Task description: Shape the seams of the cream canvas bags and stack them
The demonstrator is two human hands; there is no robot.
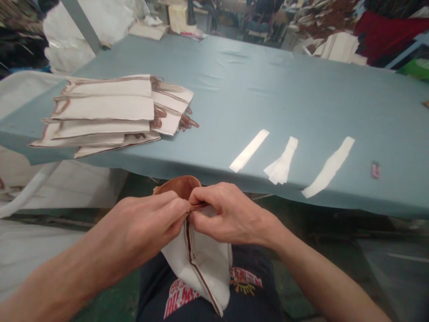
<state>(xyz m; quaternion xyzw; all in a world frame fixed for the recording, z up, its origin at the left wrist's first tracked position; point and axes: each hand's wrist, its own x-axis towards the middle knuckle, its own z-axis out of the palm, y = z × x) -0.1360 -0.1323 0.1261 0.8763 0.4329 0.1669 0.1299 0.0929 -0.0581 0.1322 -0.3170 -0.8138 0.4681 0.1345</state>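
Observation:
In front of my body hangs a cream fabric bag [211, 255] with brown piping along its seam and a brown strap [181, 185] looping up at its top. My left hand [150, 219] pinches the bag's top edge beside the seam. Against it, my right hand [231, 214] grips the same brown-trimmed edge between thumb and fingers. The two hands meet at the seam's upper end. What lies right between the fingertips is mostly hidden.
A blue-covered table [208, 147] stands ahead. On its left lies a stack of cream bags [107, 107] with brown trim. White strips [250, 150] lie in several groups near the front edge, with a small pink item [376, 170] to their right. White plastic sacks [87, 27] sit behind left.

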